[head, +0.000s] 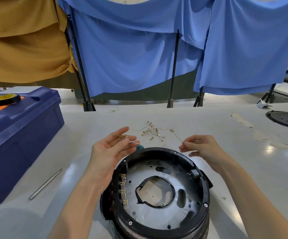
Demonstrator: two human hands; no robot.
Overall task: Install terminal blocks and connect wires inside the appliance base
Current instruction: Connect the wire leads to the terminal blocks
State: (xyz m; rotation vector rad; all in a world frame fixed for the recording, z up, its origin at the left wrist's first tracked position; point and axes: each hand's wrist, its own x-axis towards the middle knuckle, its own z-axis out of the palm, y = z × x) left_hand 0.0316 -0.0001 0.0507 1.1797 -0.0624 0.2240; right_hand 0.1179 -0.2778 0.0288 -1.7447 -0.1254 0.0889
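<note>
The appliance base [158,219] sits nearest, open side up so its inside can be reached. A row of brass terminals [124,190] runs along the inner wall at 9 o'clock, and a black taped loop [155,192] lies in the middle.

Both hands hover over the far rim. At 11 o'clock the left hand [110,149] is turned palm up with its fingers spread fairly wide. A white wire [134,141] is draped across them, with its brass end near the fingertips, likely held out for sorting. At 1 o'clock the right hand [200,147] is narrowed, thumb and forefinger pinching a thin wire [177,136], probably to draw it free.

Beyond, at 12 o'clock, the remaining wires [151,131] lie tangled on the table [208,121], within easy reach. A metal rod [45,184] lies at 9 o'clock, beside a blue toolbox [19,135].
</note>
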